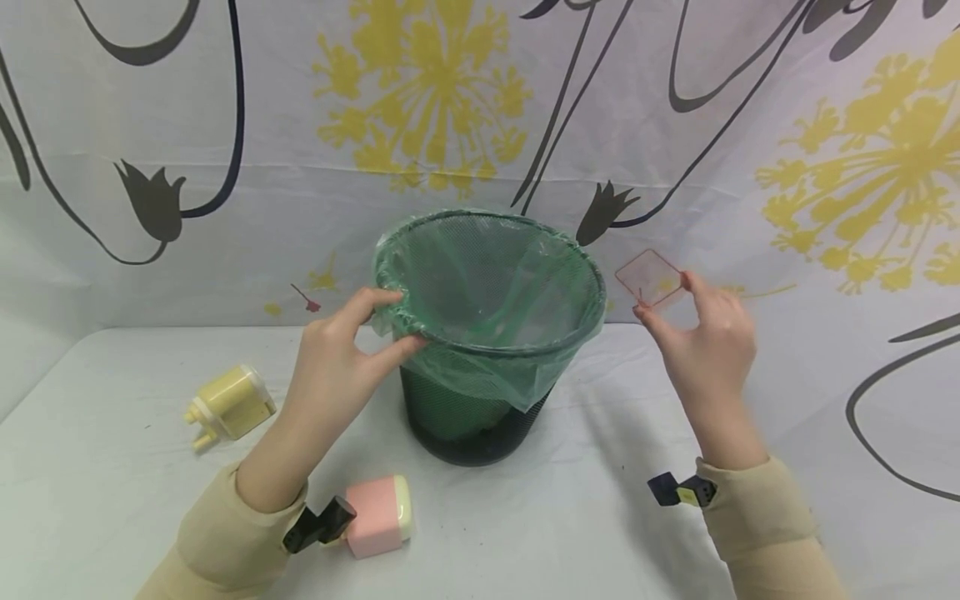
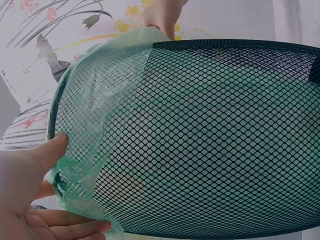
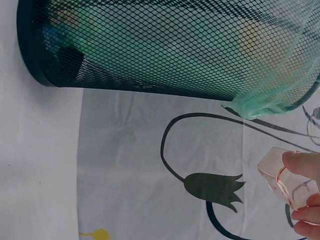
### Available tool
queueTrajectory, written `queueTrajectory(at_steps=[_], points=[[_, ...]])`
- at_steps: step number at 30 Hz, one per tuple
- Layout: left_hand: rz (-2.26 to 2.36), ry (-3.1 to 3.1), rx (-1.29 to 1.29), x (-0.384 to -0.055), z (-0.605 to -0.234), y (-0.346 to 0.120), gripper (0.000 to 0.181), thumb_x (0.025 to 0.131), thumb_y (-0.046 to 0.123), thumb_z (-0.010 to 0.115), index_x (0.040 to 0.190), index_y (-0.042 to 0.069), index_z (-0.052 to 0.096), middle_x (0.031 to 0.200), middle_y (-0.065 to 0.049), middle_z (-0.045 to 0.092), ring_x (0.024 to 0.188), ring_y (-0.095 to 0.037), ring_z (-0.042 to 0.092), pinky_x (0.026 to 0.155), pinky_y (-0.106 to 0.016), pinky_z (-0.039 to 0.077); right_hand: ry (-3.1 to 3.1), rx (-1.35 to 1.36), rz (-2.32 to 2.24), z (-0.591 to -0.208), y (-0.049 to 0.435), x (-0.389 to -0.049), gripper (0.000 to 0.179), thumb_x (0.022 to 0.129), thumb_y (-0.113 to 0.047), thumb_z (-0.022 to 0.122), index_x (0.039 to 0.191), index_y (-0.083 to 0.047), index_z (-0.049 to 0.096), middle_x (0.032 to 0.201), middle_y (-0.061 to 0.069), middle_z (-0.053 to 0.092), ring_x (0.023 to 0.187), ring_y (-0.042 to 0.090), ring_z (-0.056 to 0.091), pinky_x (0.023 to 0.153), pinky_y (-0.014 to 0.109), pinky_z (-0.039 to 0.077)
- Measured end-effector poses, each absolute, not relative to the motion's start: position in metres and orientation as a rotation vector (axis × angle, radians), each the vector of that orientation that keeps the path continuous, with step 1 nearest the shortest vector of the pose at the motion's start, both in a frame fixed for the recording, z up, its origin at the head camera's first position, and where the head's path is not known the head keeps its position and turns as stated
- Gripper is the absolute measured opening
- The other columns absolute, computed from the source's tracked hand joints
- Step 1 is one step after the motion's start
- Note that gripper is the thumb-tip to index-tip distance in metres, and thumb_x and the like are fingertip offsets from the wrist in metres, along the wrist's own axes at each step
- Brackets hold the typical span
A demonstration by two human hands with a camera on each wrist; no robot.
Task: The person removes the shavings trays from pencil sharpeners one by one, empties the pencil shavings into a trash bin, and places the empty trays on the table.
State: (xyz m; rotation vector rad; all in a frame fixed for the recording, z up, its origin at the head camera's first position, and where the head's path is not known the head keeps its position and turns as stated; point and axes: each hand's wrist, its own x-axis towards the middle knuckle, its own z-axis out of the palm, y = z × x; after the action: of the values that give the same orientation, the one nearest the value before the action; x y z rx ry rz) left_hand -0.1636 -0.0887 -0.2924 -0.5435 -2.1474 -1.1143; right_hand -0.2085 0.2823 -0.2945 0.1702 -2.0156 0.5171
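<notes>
A black mesh trash bin (image 1: 465, 429) stands upright, lined with a green plastic bag (image 1: 495, 379) folded over its rim. My left hand (image 1: 337, 354) holds the bin's rim at its left side, fingers and thumb on the bunched bag edge. To the right of the bin, my right hand (image 1: 708, 337) is raised, pinching a small clear pinkish box (image 1: 649, 277) by its edges. In the right wrist view this see-through box (image 3: 280, 175) shows a reddish edge, and thumb and fingers grip it.
Left of the bin lies a yellow block-shaped gadget (image 1: 231, 403) with small knobs. A similar pink one (image 1: 375, 517) with a cream face sits near the front, beside my left wrist camera. Behind the white table (image 1: 540, 533) hangs a flower-patterned cloth (image 1: 285, 125).
</notes>
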Motion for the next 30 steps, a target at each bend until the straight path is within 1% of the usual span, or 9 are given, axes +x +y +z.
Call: queueTrajectory(at_steps=[6,11,16,23,30], points=[[-1.114,-2.148,-0.543,-0.163,-0.292,-0.089,0.048,0.071,0.018,0.086,0.113,0.009,0.065,0.11,-0.01,0.068,0.098,-0.026,0.062,0.084,-0.043,0.048,-2.058,0.134,0.547,-0.305,0.284,-0.205,0.058,0.066,-0.02,0.089,0.116,0.001,0.066,0.104,0.018,0.068,0.096,0.039,0.058,0.084,0.053,0.041],[-1.112,-2.142,-0.544,-0.163,-0.292,-0.089,0.048,0.071,0.018,0.086,0.113,0.008,0.065,0.109,-0.01,0.068,0.096,-0.026,0.062,0.083,-0.043,0.048,-2.094,0.114,0.551,-0.315,0.287,-0.204,0.058,0.067,-0.019,0.089,0.115,0.003,0.065,0.103,0.02,0.067,0.093,0.041,0.057,0.08,0.052,0.041],[-1.112,-2.144,-0.548,-0.164,-0.292,-0.089,0.048,0.071,0.018,0.086,0.113,0.008,0.065,0.109,-0.011,0.068,0.096,-0.027,0.062,0.083,-0.045,0.048,-2.123,0.081,0.574,-0.325,0.289,-0.203,0.058,0.068,-0.02,0.088,0.117,0.003,0.065,0.105,0.02,0.067,0.094,0.039,0.058,0.081,0.052,0.042],[-1.108,-2.147,-0.55,-0.163,-0.292,-0.089,0.048,0.071,0.018,0.086,0.113,0.008,0.065,0.109,-0.011,0.068,0.095,-0.027,0.062,0.082,-0.045,0.048,-2.144,0.047,0.591,-0.339,0.291,-0.202,0.061,0.067,-0.019,0.089,0.119,0.002,0.065,0.105,0.019,0.067,0.093,0.039,0.057,0.076,0.052,0.042],[-1.112,-2.151,-0.549,-0.163,-0.292,-0.089,0.048,0.071,0.018,0.086,0.113,0.008,0.065,0.11,-0.01,0.068,0.097,-0.027,0.062,0.084,-0.044,0.048,-2.156,0.025,0.614,-0.354,0.291,-0.201,0.061,0.066,-0.021,0.088,0.117,0.003,0.065,0.106,0.019,0.067,0.094,0.039,0.058,0.074,0.051,0.042]])
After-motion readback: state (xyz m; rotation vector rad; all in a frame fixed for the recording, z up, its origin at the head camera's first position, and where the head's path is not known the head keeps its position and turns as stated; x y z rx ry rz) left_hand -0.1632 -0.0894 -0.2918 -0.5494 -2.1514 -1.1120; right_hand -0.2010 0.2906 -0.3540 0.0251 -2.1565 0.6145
